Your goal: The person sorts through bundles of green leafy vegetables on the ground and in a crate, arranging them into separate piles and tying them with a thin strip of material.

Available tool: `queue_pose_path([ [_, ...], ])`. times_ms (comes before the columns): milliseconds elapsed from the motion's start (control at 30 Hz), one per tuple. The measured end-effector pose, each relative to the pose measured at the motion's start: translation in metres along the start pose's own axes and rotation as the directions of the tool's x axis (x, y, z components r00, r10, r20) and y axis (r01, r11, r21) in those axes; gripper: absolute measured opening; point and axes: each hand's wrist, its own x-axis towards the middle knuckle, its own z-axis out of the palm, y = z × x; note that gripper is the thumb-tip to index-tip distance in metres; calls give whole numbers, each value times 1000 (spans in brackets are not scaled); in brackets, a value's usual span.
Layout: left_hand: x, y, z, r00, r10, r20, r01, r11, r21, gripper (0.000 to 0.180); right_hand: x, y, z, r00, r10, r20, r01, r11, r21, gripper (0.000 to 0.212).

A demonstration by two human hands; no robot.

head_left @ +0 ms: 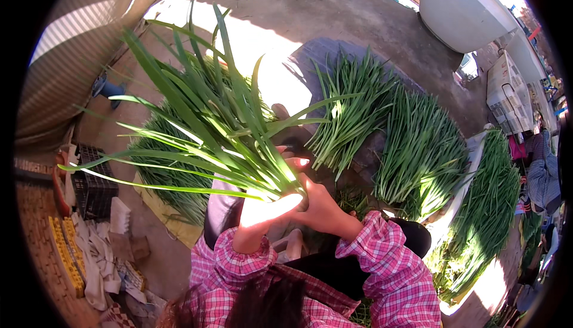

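Though ribbon-flat, glossy leaves (236, 142) in grip of left hand (267, 210) and right hand (324, 208)

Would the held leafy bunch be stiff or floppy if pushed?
The bunch is probably floppy at its tips, which arch outward, but likely firmer near its base, gathered between left hand and right hand. Being thin-leaved, it looks light.

Held leaves (221, 134) block forward left, green bundles (418, 143) right, floor (334, 17) beyond seemingly open
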Motion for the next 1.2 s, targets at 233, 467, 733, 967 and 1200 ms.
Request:
queue_pose_path([
  [233, -5, -9, -2, 992, 3, -127, -49, 929, -366, 47, -1, 1, -1, 990, -3, 139, 12, 998, -61, 72],
  [467, -3, 2, 1, 954, 43, -296, -75, 992, -99, 42, 1, -6, -11, 875, -325, -359, 288, 945, -154, 41],
  [733, -13, -26, 25, 984, -93, -150, 82, 994, -76, 17, -2, -24, -11, 750, -499, -435, 387, 864, -323, 18],
  [967, -7, -31, 39, 987, -140, -84, 149, 984, 101, 21, -8, -25, -22, 890, 40, -455, 84, 965, 249, 12],
  [1200, -10, -41, 36, 991, -131, 10, 129, 982, 137, 36, -6, -15, -27, 888, -57, -455, 121, 986, 113, 14],
])
